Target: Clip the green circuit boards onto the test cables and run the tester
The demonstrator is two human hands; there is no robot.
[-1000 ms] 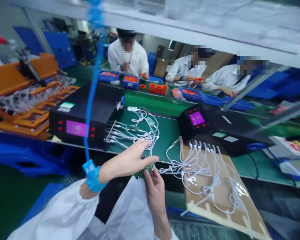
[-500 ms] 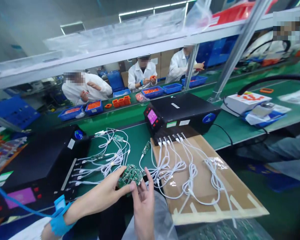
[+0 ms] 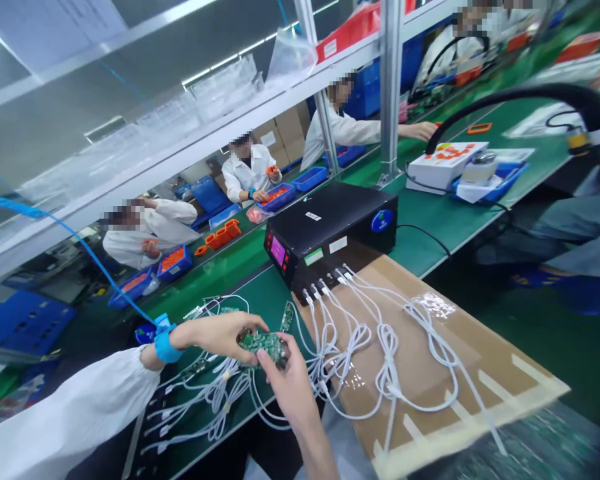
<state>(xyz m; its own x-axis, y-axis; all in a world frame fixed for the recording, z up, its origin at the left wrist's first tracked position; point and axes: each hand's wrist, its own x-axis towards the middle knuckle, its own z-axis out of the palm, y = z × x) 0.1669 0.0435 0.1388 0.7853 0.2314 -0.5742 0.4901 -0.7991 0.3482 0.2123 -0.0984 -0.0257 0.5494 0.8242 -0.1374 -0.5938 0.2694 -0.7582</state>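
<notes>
A cluster of green circuit boards (image 3: pixel 264 344) is held over the front of the bench between my two hands. My left hand (image 3: pixel 215 335) grips its left side, fingers curled over the far edge. My right hand (image 3: pixel 291 375) closes on the right side, the thumb lying across the near face. How many boards are in the cluster I cannot tell. Just behind, a single small circuit board (image 3: pixel 287 316) lies at the end of a white cable. Bundled white cables (image 3: pixel 225 387) spread below my left forearm, which wears a blue wrist strap (image 3: pixel 166 340) with a cord.
A black box with a pink screen (image 3: pixel 330 233) stands behind, its white cables running over a taped cardboard sheet (image 3: pixel 415 293). Bagged green boards (image 3: pixel 540 440) lie at lower right. Across the bench, co-workers in white sit by blue bins (image 3: pixel 175 264). A metal post (image 3: pixel 390 87) rises from the bench.
My view has tilted and swung right. My left forearm now lies across the left cables, covering much of the left black box. The right fingers have closed round the boards.
</notes>
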